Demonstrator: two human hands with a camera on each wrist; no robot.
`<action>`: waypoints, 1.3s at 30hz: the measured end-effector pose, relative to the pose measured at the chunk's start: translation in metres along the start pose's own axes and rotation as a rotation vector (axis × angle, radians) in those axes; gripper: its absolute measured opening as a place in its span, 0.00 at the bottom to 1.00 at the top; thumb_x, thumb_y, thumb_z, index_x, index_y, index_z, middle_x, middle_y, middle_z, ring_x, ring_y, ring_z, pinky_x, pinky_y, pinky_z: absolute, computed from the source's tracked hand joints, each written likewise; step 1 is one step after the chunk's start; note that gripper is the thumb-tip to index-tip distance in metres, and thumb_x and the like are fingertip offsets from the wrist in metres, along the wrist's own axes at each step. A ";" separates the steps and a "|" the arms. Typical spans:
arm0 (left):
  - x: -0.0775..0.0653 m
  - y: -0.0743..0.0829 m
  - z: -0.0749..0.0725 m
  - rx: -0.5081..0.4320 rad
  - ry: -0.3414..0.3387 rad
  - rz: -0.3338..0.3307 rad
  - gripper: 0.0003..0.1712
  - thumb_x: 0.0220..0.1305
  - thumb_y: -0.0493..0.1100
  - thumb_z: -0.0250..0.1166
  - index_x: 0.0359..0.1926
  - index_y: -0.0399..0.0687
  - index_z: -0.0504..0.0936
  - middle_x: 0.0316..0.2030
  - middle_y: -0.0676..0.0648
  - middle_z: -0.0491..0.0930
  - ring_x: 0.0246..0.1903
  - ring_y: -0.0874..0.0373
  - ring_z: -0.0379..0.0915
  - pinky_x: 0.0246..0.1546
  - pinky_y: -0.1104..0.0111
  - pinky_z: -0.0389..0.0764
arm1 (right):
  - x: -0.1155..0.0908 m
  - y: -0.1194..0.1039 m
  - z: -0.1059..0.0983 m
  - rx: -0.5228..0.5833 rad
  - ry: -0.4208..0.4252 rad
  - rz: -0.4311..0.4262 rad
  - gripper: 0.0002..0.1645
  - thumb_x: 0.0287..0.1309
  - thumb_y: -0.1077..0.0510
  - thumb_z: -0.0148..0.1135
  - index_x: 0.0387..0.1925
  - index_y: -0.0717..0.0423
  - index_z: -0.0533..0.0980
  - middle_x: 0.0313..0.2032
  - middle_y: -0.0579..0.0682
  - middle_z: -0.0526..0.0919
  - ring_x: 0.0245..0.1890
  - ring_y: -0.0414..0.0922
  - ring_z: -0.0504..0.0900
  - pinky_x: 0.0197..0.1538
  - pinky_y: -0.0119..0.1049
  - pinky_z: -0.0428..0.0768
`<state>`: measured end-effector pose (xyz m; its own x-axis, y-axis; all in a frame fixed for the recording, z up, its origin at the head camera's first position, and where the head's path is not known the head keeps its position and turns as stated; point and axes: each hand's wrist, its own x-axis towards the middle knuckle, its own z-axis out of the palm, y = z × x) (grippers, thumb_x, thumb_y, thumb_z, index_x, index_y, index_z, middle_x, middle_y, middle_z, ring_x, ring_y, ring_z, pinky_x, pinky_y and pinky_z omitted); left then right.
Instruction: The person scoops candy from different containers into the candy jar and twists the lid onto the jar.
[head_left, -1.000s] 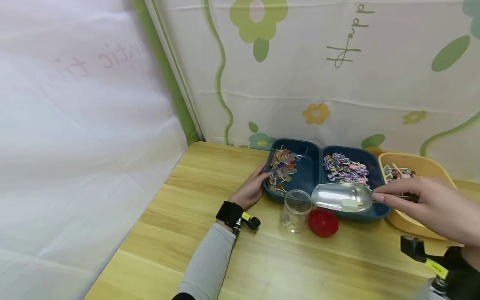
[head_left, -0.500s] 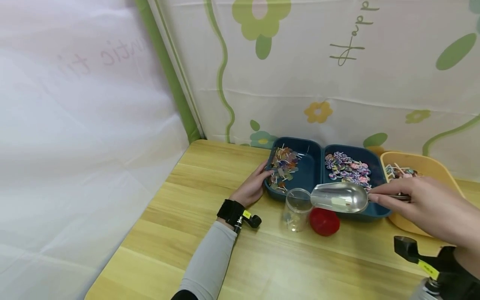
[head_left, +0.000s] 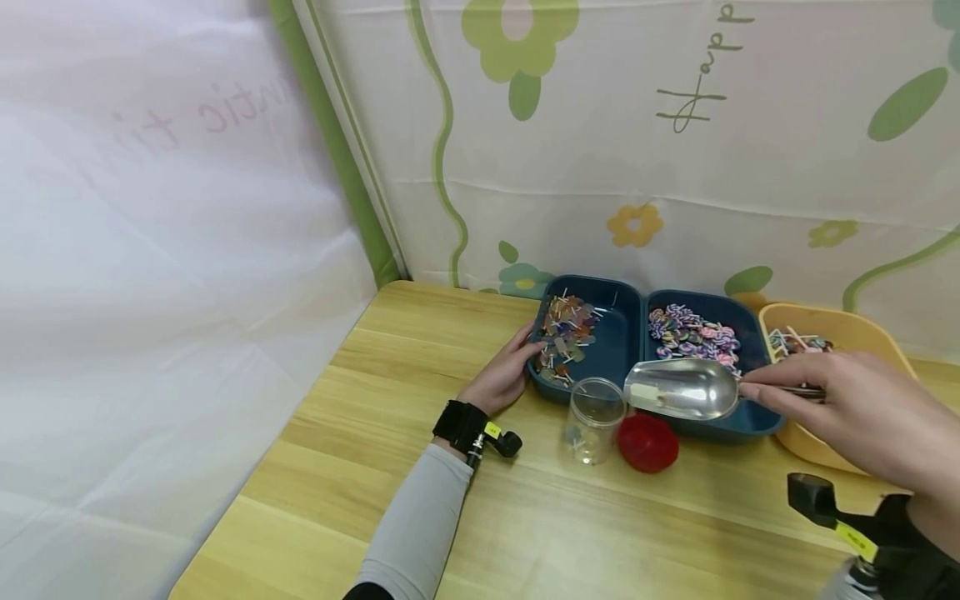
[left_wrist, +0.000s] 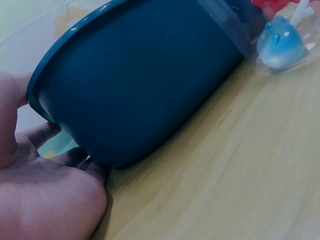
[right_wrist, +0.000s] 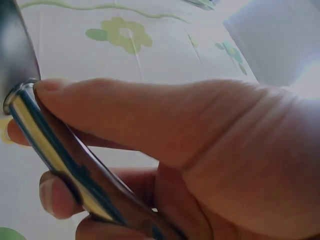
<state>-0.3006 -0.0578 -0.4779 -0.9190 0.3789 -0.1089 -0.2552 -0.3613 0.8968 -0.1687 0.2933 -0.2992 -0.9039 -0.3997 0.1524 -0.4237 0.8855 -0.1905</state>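
My left hand (head_left: pixel 501 377) grips the left end of a two-part dark blue tray (head_left: pixel 618 346), thumb over the rim and fingers against the outer wall. Small amber and clear lollipops (head_left: pixel 567 329) lie in its left compartment, swirled ones (head_left: pixel 693 333) in the right. My right hand (head_left: pixel 847 408) holds a metal scoop (head_left: pixel 697 387) by its handle, thumb along the top. One pale green piece (head_left: pixel 643 392) lies near the scoop's lip. That lip is right at the rim of a clear jar (head_left: pixel 596 429). A blue-and-white figure (left_wrist: pixel 282 45) on a white stick shows inside the jar.
A red round object (head_left: pixel 647 444) sits just right of the jar. Beyond the tray's right end stands a yellow bin (head_left: pixel 858 333) with more small lollipops, partly behind my right hand. A patterned cloth (head_left: pixel 555 200) hangs along the wooden table's back edge.
The pale green piece has slid from the handle end of the scoop to near its lip. The scoop has tilted towards the jar. My left hand stays on the tray.
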 end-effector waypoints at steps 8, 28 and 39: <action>0.000 0.002 0.000 -0.001 0.001 0.003 0.35 0.82 0.39 0.49 0.82 0.62 0.51 0.78 0.48 0.54 0.66 0.54 0.61 0.65 0.66 0.61 | 0.001 0.001 -0.002 -0.008 -0.026 0.027 0.11 0.67 0.56 0.68 0.45 0.58 0.88 0.38 0.53 0.90 0.36 0.50 0.85 0.37 0.48 0.83; -0.002 0.003 -0.003 -0.002 -0.007 0.003 0.34 0.82 0.39 0.50 0.82 0.61 0.53 0.78 0.45 0.53 0.68 0.51 0.58 0.64 0.65 0.60 | 0.054 -0.012 0.021 -0.022 -0.011 0.050 0.21 0.70 0.48 0.64 0.50 0.62 0.86 0.31 0.51 0.87 0.26 0.45 0.77 0.25 0.38 0.72; -0.002 -0.001 -0.001 0.051 0.014 -0.011 0.35 0.81 0.42 0.52 0.81 0.63 0.52 0.77 0.47 0.56 0.67 0.55 0.58 0.72 0.60 0.52 | 0.099 -0.045 0.085 -0.105 0.020 0.062 0.07 0.65 0.55 0.69 0.35 0.51 0.90 0.27 0.51 0.86 0.25 0.49 0.80 0.23 0.46 0.74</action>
<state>-0.2991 -0.0588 -0.4786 -0.9205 0.3704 -0.1241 -0.2496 -0.3131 0.9164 -0.2436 0.1936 -0.3576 -0.9263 -0.3395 0.1632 -0.3576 0.9288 -0.0975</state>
